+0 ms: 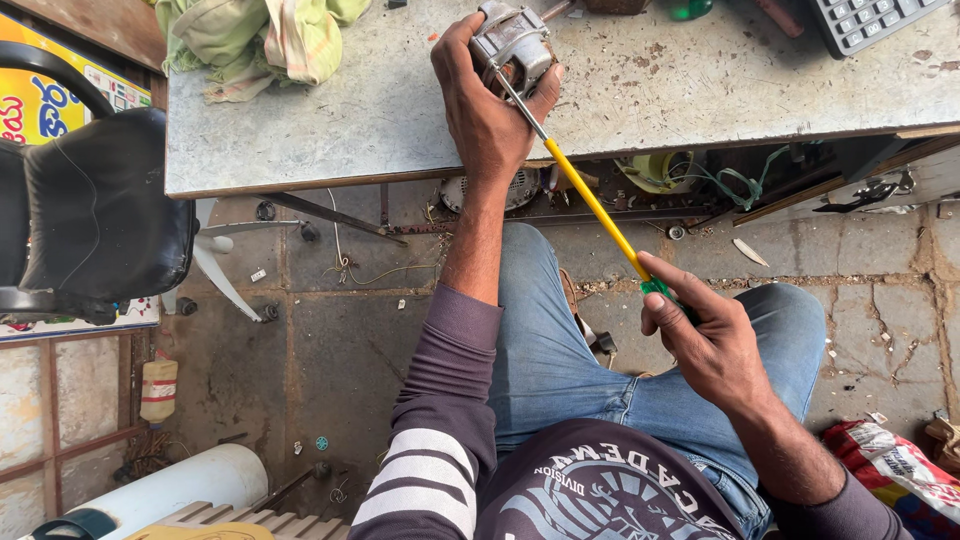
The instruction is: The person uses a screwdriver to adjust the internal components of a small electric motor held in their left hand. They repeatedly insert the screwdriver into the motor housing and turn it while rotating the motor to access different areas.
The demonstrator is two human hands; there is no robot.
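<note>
Sitting at the far left of the scene are a black chair and, farther back on the worn metal table, a bundle of pale cloth, both well apart from the work. Moving right, the left hand is wrapping tightly around a small grey motor resting near the table's near edge, fingers curled over its housing. The right hand, lower and to the right above the person's jeans, is closing around the green handle of a long screwdriver with a yellow shaft, whose steel tip is meeting the motor. The tool is coming in at a slant from well back, so I judge that the tip may be slipping off the fastener and toward the gripping fingers if the push is not in line. At the far right a dark calculator is lying clear of the work, while tangled wires and parts are crowding the shelf under the table.
</note>
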